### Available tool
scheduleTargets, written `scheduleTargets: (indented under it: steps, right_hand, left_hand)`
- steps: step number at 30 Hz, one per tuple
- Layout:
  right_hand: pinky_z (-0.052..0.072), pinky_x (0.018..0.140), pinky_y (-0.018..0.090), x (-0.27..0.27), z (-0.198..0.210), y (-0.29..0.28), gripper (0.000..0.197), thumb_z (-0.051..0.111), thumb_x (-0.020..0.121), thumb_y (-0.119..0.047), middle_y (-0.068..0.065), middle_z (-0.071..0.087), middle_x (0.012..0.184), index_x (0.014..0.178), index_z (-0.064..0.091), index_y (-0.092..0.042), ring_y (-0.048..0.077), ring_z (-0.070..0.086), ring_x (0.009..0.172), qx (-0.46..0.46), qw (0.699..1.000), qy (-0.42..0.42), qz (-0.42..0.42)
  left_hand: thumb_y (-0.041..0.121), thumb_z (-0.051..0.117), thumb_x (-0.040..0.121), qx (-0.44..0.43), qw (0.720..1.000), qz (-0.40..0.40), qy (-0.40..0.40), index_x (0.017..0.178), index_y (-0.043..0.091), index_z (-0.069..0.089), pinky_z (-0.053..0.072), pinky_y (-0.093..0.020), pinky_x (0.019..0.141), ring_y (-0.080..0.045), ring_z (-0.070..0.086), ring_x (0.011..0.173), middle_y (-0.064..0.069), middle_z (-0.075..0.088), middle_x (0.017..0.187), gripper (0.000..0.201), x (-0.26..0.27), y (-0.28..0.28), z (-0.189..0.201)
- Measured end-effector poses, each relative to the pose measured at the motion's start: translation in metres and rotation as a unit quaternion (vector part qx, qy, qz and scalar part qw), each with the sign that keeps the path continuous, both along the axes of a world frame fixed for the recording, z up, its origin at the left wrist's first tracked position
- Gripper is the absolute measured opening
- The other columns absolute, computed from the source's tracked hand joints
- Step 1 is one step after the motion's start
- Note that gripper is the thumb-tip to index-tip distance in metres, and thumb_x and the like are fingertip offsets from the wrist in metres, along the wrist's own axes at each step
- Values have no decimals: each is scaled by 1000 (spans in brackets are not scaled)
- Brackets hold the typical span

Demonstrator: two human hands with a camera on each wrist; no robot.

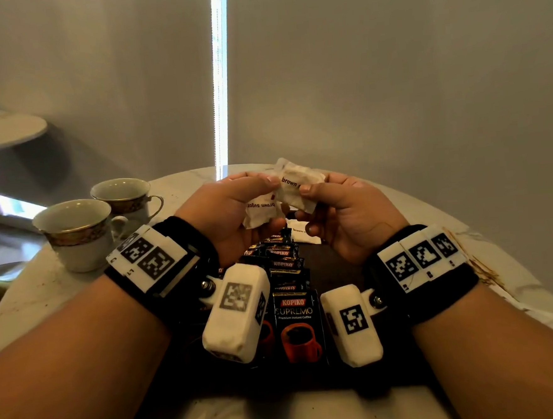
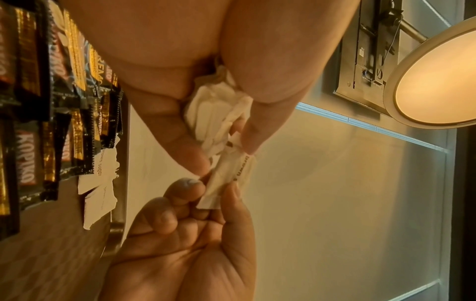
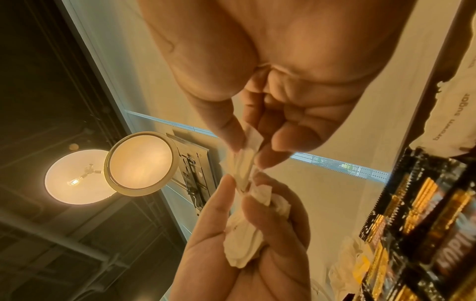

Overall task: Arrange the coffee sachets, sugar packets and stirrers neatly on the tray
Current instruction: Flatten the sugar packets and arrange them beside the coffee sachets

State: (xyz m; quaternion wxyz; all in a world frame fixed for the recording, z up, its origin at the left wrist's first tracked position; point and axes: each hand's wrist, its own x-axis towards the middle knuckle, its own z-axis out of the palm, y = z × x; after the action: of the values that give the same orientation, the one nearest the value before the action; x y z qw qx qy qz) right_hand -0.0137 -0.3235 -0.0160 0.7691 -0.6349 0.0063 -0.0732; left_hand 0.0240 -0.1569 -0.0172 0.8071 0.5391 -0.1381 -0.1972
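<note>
Setting: round marble table [image 1: 315,412] with a dark tray [image 1: 341,270] at its middle, seen from above past both forearms.
Left hand [image 1: 232,209]: raised above the tray, fingers [image 2: 165,126] curled round a crumpled bunch of white sugar packets [image 2: 219,114], thumb pinching the top one.
Right hand [image 1: 344,214]: raised beside the left, thumb and forefinger clamped on the far end of one brown sugar packet [image 2: 229,175], other fingers loosely curled.
Shared packet: held between both hands at once, apparently being separated from the bunch.
Coffee sachets [image 1: 296,325]: black with orange cup print and red brand label, lying in an overlapping row down the tray's middle; looks already arranged.
Sugar on tray: a few white packets [image 2: 100,181] printed "brown sugar" lying flat at the far end of the sachet row, edges slightly ragged.
Packet look: thin white paper, soft and creased, small dark lettering; bunch in the left hand is rumpled, not flat.
Stirrers: none clearly visible on the tray.
Progress: roughly midway by judgement; coffee placed, sugar partly placed, held packets and stirrers still to go.
Nearby: two gold-rimmed teacups [image 1: 80,233] on the table to the left, well apart from the tray.
</note>
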Motion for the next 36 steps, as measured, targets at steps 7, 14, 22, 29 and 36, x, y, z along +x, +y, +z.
scheduleTargets:
  steps: [7, 14, 22, 29, 36]
  right_hand:
    - [36, 40, 21, 15, -2, -26, 23, 57, 95, -6, 12, 68, 89, 117, 60, -1, 13, 56, 54, 30, 998, -13, -48]
    - [31, 36, 20, 39, -44, -64, 15, 55, 96, -5, 9, 60, 77, 110, 59, -1, 10, 48, 48, -8, 985, 122, -124]
    - [42, 40, 19, 46, -58, -67, 36, 39, 98, 4, 13, 67, 94, 129, 58, -1, 8, 55, 52, -3, 978, 202, -44]
    - [45, 42, 17, 49, -59, -64, 39, 39, 100, 4, 16, 65, 113, 135, 55, -4, 8, 58, 58, -40, 978, 207, -8]
    - [38, 38, 17, 51, -60, -65, 40, 38, 99, 5, 12, 64, 100, 134, 56, -2, 6, 55, 50, -54, 974, 218, 11]
  left_hand:
    - [15, 62, 95, -31, 998, 21, 42, 105, 6, 62, 56, -24, 52, -20, 66, 73, -11, 61, 96, 14, 2, 0, 1]
    - [13, 60, 96, -49, 997, 32, 45, 94, 11, 63, 55, -24, 51, -20, 66, 72, -8, 63, 92, 5, 3, 1, 2]
    - [13, 59, 96, -50, 997, 24, 44, 94, 10, 63, 55, -23, 52, -21, 65, 75, -9, 62, 95, 5, 3, 1, 2]
    - [12, 58, 97, -47, 998, 20, 42, 93, 11, 62, 55, -23, 52, -21, 64, 76, -9, 61, 95, 6, 4, 1, 3]
    - [13, 59, 97, -46, 998, 21, 42, 95, 10, 63, 56, -24, 55, -20, 65, 75, -10, 61, 98, 5, 3, 1, 3]
